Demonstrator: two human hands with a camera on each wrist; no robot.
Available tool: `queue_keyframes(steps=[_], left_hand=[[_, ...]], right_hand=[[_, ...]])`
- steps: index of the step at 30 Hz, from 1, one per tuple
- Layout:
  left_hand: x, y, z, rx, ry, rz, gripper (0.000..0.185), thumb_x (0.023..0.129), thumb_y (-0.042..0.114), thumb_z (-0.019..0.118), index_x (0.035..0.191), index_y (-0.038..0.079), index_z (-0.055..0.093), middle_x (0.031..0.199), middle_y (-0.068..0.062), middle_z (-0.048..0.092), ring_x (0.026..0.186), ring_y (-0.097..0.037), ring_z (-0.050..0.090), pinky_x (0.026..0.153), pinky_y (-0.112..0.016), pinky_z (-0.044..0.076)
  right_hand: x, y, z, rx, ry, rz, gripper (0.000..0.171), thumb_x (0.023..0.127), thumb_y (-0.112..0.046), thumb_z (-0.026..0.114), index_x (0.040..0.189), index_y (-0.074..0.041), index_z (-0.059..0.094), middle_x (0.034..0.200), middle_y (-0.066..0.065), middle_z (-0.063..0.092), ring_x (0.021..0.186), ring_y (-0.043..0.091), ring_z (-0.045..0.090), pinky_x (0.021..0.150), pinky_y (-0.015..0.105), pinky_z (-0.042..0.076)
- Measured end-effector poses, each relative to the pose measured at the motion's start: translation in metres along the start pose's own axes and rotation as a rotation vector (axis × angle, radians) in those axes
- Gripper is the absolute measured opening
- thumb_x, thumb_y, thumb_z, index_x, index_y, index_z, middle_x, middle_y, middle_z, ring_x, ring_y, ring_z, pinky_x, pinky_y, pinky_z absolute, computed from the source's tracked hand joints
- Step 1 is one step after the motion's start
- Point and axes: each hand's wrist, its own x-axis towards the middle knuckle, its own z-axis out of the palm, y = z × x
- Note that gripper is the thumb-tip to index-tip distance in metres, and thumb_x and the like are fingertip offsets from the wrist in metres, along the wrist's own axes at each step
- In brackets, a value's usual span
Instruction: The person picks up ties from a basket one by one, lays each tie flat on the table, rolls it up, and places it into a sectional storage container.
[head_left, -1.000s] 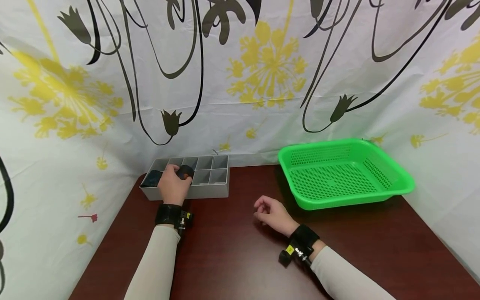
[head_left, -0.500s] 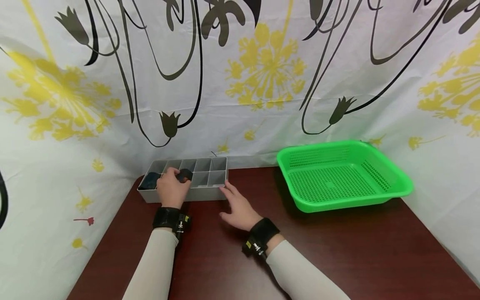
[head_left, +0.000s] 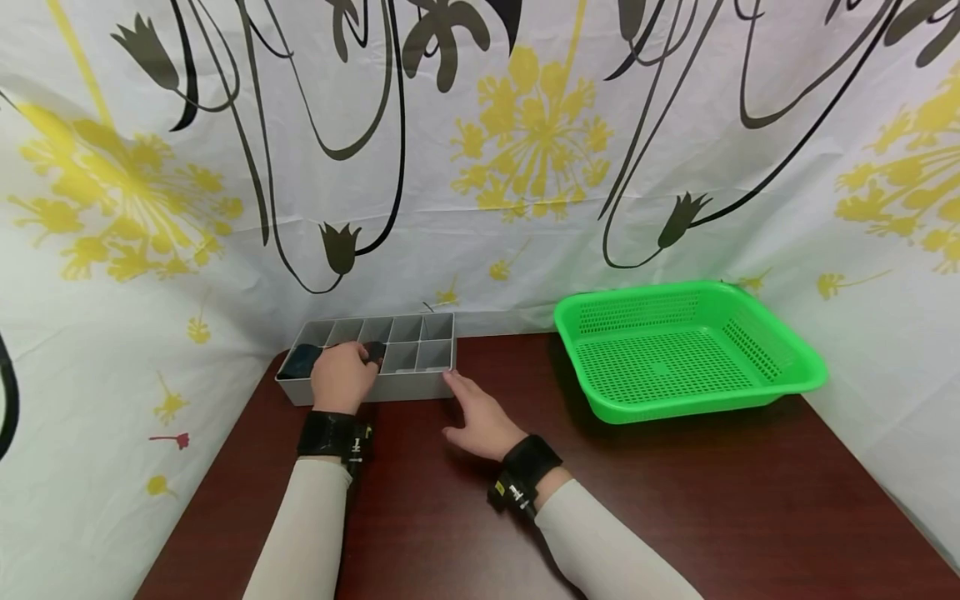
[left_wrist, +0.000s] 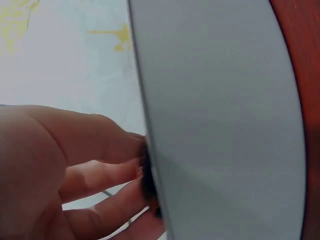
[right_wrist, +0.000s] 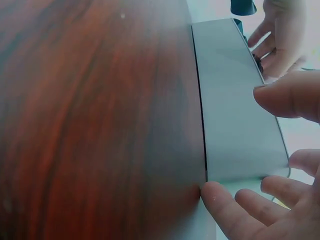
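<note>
1. Since a second ago our right hand (head_left: 480, 421) has crossed from mid-table to the right end of the grey compartment tray (head_left: 408, 385), while our left hand (head_left: 341, 375) has sunk lower over the tray's front wall.
2. At the far left, a dark rolled item (head_left: 302, 358) lies in the tray's front-left compartment.
3. Just right of it, our left fingers curl round a second dark roll (head_left: 372, 350) and press it into a front compartment.
4. Further right, our right fingers are spread and straight, fingertips (right_wrist: 216, 194) touching the tray's right corner; they hold nothing.
5. We judge that the roll could spring open or catch on a divider if our left hand's hold loosens, and the light tray could slide on the brown table (head_left: 675, 500) unless our right hand steadies it.
6. Well apart on the right stands a green perforated basket (head_left: 802, 379); a flowered curtain (head_left: 525, 167) hangs close behind everything.
</note>
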Motion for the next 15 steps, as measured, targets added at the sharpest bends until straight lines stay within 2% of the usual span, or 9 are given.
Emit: queue_keyframes(steps=[3,5,10,12,15], left_hand=[[0.000,0.000,-0.006,0.038,-0.073,0.004,0.014,0.095,0.014,0.068,0.095,0.006,0.079,0.092,-0.016,0.078,0.080,-0.036,0.071,0.063,-0.049,0.057],[0.000,0.000,-0.010,0.047,-0.109,0.028,0.015,0.095,0.011,0.066,0.091,0.007,0.080,0.089,-0.014,0.078,0.077,-0.034,0.070,0.062,-0.048,0.057],[-0.003,0.000,-0.016,0.035,-0.171,0.106,0.019,0.097,0.006,0.064,0.100,0.005,0.083,0.101,-0.018,0.079,0.088,-0.037,0.073,0.076,-0.053,0.061],[-0.003,0.000,-0.018,0.028,-0.171,0.110,0.022,0.098,0.006,0.062,0.104,0.003,0.082,0.106,-0.019,0.079,0.093,-0.039,0.073,0.080,-0.054,0.060],[-0.001,0.002,-0.021,0.015,-0.113,0.119,0.026,0.099,0.006,0.057,0.107,0.003,0.082,0.105,-0.019,0.079,0.090,-0.038,0.073,0.079,-0.054,0.060]], right_hand=[[0.000,0.000,0.000,0.010,-0.001,0.004,0.091,0.092,-0.017,0.074,0.169,-0.007,0.026,0.173,0.022,0.030,0.157,0.035,0.039,0.120,0.050,0.044],[-0.001,-0.001,0.001,0.018,0.002,0.000,0.091,0.092,-0.016,0.075,0.168,-0.007,0.026,0.172,0.023,0.031,0.156,0.036,0.040,0.120,0.051,0.045],[-0.002,0.000,0.002,0.025,0.003,0.005,0.091,0.091,-0.016,0.075,0.168,-0.005,0.026,0.172,0.023,0.032,0.156,0.036,0.041,0.119,0.051,0.045],[-0.001,0.000,0.002,0.026,-0.001,0.011,0.092,0.091,-0.016,0.075,0.168,-0.006,0.026,0.171,0.022,0.033,0.155,0.035,0.042,0.119,0.050,0.046],[0.001,0.000,-0.004,0.039,-0.007,0.017,0.088,0.093,-0.016,0.076,0.167,-0.008,0.030,0.168,0.020,0.040,0.149,0.035,0.050,0.117,0.050,0.048]])
